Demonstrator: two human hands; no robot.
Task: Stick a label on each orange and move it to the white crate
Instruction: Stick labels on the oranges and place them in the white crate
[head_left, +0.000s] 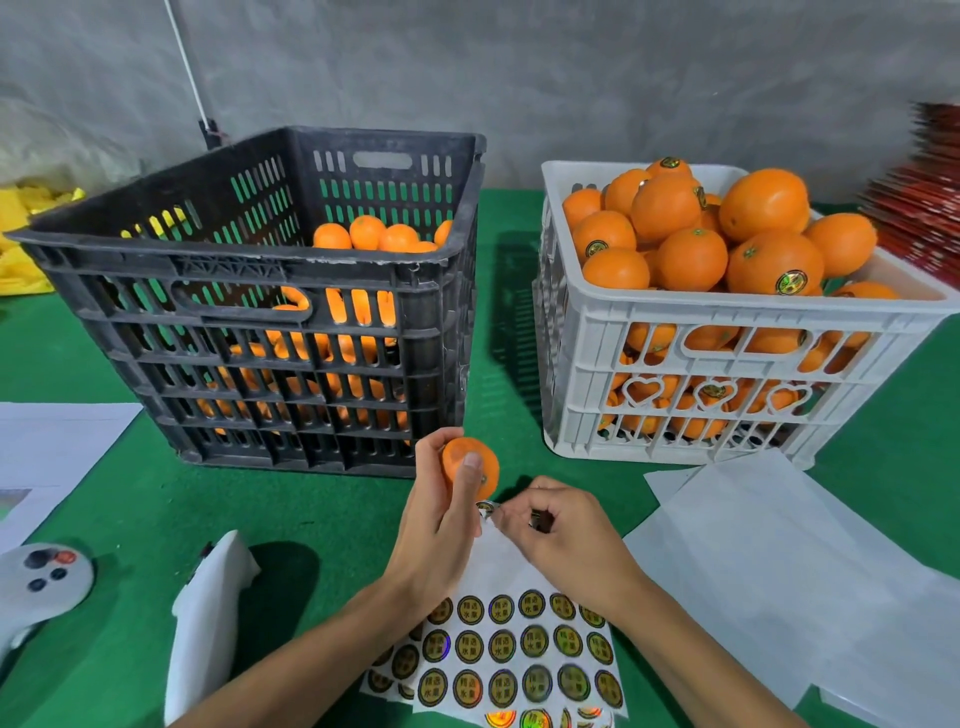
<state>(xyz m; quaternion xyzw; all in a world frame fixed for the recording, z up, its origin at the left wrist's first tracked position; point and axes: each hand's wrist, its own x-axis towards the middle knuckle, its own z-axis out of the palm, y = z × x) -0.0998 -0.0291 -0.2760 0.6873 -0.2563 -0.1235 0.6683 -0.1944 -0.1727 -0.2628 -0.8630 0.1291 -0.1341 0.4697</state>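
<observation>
My left hand (441, 512) grips an orange (460, 460) just in front of the black crate (249, 291), thumb across its face. My right hand (558, 535) pinches a round label (485, 508) at the top edge of the label sheet (514, 649), right below the orange. The sheet lies on the green table near me and carries several dark round labels. The black crate holds unlabelled oranges (382, 234). On the right stands the white crate (727, 374), heaped with oranges (727, 234), some showing labels.
Blank white backing sheets (779, 561) lie right of my hands. More white paper (47, 452) sits at the left edge, with a white controller (36, 582) and a folded white piece (208, 613) nearer me. Yellow items (21, 218) and red packs (924, 202) flank the crates.
</observation>
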